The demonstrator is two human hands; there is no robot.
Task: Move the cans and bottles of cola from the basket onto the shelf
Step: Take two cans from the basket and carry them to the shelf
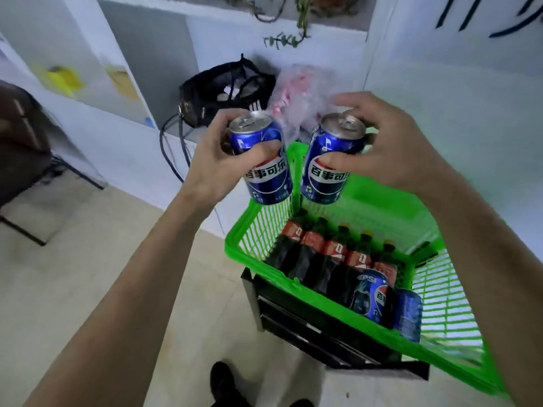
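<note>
Two bare hands are raised over the green plastic basket (367, 201): left hand (214, 163) curls round one blue aluminium cola can (261, 160), right hand (390, 145) round another blue cola can (330, 160). Below, dark red-labelled cola bottles (332, 259) lie in the basket, with the white shelf (141, 127) behind.

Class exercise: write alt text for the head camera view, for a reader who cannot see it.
A person's left hand and right hand each hold a blue cola can, the left can and the right can, above a green basket. Five cola bottles and two more cans lie in it.
</note>
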